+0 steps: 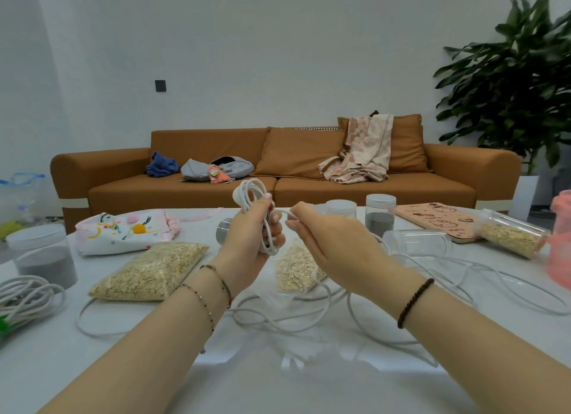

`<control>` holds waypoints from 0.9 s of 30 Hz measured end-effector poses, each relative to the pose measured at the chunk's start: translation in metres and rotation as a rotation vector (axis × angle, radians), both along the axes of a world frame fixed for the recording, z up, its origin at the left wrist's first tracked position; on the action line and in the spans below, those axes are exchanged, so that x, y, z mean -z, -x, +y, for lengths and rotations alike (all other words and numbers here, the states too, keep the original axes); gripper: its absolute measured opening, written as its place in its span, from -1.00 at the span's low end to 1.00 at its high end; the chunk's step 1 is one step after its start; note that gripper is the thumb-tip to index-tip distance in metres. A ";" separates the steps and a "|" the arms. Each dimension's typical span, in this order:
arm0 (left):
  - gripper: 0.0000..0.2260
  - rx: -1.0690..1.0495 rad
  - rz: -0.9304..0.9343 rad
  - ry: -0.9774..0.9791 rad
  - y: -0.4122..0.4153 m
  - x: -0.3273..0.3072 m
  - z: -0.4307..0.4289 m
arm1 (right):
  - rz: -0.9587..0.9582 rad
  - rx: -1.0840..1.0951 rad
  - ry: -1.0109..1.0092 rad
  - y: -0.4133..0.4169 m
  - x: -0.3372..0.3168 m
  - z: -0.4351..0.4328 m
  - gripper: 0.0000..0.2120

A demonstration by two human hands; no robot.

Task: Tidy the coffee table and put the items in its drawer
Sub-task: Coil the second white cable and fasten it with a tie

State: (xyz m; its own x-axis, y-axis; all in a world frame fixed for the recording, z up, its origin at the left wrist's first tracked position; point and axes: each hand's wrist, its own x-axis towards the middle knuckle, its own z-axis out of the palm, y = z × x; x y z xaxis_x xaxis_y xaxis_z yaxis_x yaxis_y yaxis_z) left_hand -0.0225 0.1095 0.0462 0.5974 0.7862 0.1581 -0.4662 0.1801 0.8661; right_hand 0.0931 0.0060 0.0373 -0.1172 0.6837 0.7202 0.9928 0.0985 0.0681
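Head: left grip (250, 237) clutches coiled cable (251, 187), right grip (327, 240) pinches it.

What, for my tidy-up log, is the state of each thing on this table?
Long white cable: partly coiled, rest loose on table.
Left hand: grips the coil.
Right hand: pinches a strand.
Clear empty plastic jar: lying on its side.
Clear oat-filled plastic jar: on its side.
Tall grey-filled jar: upright, lidded.
Clear bag of oats: lying flat.

Oat bag (151, 271) on table (247, 382), before sofa (296, 166).
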 end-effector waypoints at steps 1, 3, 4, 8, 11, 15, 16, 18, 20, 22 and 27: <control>-0.81 0.013 0.027 -0.011 -0.001 0.001 -0.001 | -0.028 0.013 -0.021 0.000 0.000 -0.001 -0.61; -0.79 0.047 0.082 -0.042 -0.003 0.003 -0.002 | -0.030 0.040 -0.055 -0.002 0.001 0.000 -0.67; -0.78 0.069 0.100 -0.050 -0.003 0.003 -0.003 | -0.012 0.055 -0.081 -0.003 0.001 0.000 -0.69; -0.73 0.219 0.137 -0.020 -0.004 0.002 -0.006 | 0.247 0.111 -0.123 -0.011 -0.003 0.000 -0.68; -0.72 0.317 0.233 -0.048 -0.004 0.005 -0.008 | 0.471 0.113 -0.132 -0.019 -0.005 0.001 -0.67; -0.71 0.344 0.292 -0.089 -0.006 0.011 -0.009 | 0.674 0.075 -0.124 -0.026 -0.003 0.005 -0.65; -0.71 0.345 0.279 -0.092 -0.006 0.011 -0.008 | 0.734 0.035 -0.126 -0.026 -0.004 0.005 -0.64; -0.72 0.338 0.219 -0.094 -0.005 0.010 -0.007 | 0.827 -0.046 -0.111 -0.025 -0.006 0.005 -0.62; -0.72 0.315 0.137 -0.079 -0.003 0.007 -0.006 | 0.865 -0.098 -0.095 -0.022 -0.007 0.005 -0.61; -0.72 0.262 0.050 -0.040 -0.003 0.003 -0.004 | 0.870 -0.118 -0.084 -0.020 -0.008 0.006 -0.61; -0.69 0.126 -0.254 0.233 0.002 -0.004 0.008 | 0.750 -0.070 -0.021 -0.023 -0.004 0.006 -0.63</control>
